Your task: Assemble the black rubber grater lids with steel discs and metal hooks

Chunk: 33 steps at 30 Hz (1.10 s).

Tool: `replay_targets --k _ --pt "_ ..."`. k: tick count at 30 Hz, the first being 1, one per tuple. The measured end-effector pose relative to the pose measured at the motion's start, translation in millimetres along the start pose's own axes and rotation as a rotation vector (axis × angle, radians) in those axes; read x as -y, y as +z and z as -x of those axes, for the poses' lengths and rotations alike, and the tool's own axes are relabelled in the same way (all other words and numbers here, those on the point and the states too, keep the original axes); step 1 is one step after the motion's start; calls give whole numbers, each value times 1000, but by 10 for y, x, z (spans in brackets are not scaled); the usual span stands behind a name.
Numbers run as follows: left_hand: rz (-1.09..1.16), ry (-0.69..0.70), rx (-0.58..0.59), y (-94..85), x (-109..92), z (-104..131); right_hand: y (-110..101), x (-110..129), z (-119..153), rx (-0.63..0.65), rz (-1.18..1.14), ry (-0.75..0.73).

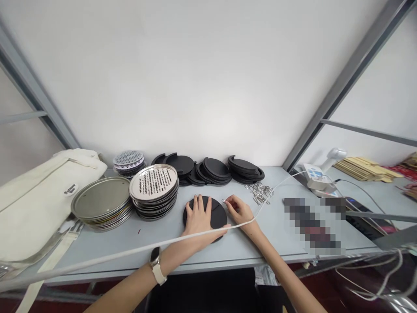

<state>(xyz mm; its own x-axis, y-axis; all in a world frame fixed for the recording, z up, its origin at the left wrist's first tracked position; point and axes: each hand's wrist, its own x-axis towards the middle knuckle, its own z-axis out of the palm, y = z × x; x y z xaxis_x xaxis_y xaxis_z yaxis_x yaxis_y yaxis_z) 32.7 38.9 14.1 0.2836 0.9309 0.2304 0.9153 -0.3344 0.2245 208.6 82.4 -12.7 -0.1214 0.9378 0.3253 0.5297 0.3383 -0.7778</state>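
Note:
A round black disc (219, 214) lies flat on the grey table in front of me. My left hand (199, 217) rests on top of it with the fingers spread. Just off the disc's right edge, my right hand (238, 209) pinches a small metal hook (224, 201) between thumb and fingertips. A loose pile of similar metal hooks (260, 192) lies beyond my right hand. Behind the disc, stacks of black round pieces with raised rims (213, 169) stand along the wall. A white cable crosses in front of both wrists.
To the left stand a stack of printed round plates (154, 184), a stack of greenish metal discs (100, 200) and a cream bag (42, 195). A white cable (130, 253) hangs across the view. On the right are a white device (316, 177) and wooden pieces (366, 168).

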Motion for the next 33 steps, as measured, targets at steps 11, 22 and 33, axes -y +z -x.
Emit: replay_targets --k 11,22,33 --pt "-212 8 51 -155 26 -383 199 46 -460 20 -60 -58" --pt "-161 12 -75 141 493 -487 194 70 -417 61 -60 -2" --pt "-397 -83 62 51 495 -447 339 143 -321 95 -14 -111"
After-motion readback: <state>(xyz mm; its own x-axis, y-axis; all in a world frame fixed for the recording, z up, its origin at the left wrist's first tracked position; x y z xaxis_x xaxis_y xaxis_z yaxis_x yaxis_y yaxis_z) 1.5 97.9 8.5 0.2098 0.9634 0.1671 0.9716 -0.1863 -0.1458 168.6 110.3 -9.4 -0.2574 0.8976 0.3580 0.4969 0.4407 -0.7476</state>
